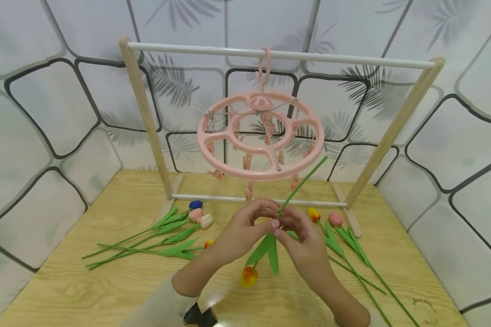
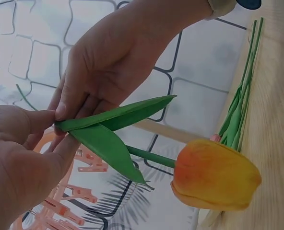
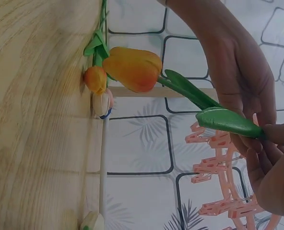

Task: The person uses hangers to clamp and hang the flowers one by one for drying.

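Note:
An artificial tulip with an orange-yellow bloom point(image 1: 249, 276) hangs head down between my two hands, in front of the pink hanger. My left hand point(image 1: 240, 232) pinches its green stem point(image 1: 304, 182) where the leaves begin, thumb against curled fingers. From the other side, my right hand point(image 1: 308, 247) pinches the same spot, the two thumb tips nearly meeting. The stem's bare end slants up to the right, overlapping the hanger's rim in the head view. Two leaves point(image 2: 108, 148) spread below the fingers in the left wrist view. The bloom point(image 3: 135, 69) shows large in the right wrist view.
A round pink clip hanger point(image 1: 262, 175) with several clothespins hangs from the white bar point(image 1: 212, 50) of a wooden rack point(image 1: 147, 118). Several tulips point(image 1: 195, 214) lie at left on the wooden table point(image 1: 118, 290). More tulips, one with a pink bloom point(image 1: 335, 219), lie at right.

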`<state>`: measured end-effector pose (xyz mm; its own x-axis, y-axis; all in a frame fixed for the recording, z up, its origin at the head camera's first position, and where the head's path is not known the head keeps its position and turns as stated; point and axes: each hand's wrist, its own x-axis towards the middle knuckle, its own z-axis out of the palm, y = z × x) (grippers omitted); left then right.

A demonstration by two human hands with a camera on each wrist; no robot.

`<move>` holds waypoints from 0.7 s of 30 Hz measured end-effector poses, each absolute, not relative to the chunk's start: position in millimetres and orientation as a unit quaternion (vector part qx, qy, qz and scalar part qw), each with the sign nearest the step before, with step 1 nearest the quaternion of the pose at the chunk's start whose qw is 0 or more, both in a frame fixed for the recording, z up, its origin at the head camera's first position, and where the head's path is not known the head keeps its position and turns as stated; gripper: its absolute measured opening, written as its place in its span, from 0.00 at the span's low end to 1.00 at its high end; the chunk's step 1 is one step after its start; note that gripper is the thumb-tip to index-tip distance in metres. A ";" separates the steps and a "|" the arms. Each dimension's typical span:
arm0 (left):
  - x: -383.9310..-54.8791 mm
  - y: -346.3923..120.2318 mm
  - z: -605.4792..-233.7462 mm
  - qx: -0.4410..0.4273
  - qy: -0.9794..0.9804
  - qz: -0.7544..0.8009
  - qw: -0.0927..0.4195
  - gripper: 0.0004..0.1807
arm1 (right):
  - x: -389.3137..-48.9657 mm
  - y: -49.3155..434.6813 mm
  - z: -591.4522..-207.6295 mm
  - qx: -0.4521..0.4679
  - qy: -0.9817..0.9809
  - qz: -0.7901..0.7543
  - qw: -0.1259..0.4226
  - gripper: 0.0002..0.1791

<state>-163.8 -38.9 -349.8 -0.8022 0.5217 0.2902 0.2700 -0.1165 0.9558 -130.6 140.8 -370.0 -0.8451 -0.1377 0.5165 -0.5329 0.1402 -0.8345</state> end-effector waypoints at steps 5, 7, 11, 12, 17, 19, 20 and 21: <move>-163.2 -39.5 -349.7 0.299 0.658 0.683 0.101 0.16 | -128.3 138.8 -369.9 0.226 -0.742 0.599 0.200 0.26; -162.4 -41.1 -348.2 0.299 0.664 0.678 0.099 0.17 | -127.0 139.9 -368.4 0.222 -0.740 0.601 0.204 0.27; -161.4 -47.0 -343.7 0.289 0.682 0.667 0.078 0.18 | -125.2 145.4 -363.0 0.208 -0.732 0.618 0.197 0.28; -161.6 -49.3 -342.5 0.285 0.688 0.664 0.067 0.17 | -125.3 146.9 -361.2 0.204 -0.728 0.624 0.195 0.27; -167.1 -68.6 -338.7 0.261 0.708 0.657 0.006 0.13 | -127.7 153.2 -354.4 0.203 -0.706 0.647 0.205 0.25; -171.9 -78.2 -339.9 0.250 0.718 0.649 -0.023 0.13 | -128.7 154.4 -353.1 0.209 -0.698 0.652 0.212 0.25; -174.5 -82.9 -341.2 0.241 0.726 0.643 -0.038 0.13 | -129.1 154.9 -352.9 0.211 -0.694 0.655 0.213 0.26; -177.6 -87.1 -342.9 0.233 0.733 0.637 -0.053 0.13 | -129.6 155.4 -352.8 0.215 -0.691 0.657 0.212 0.26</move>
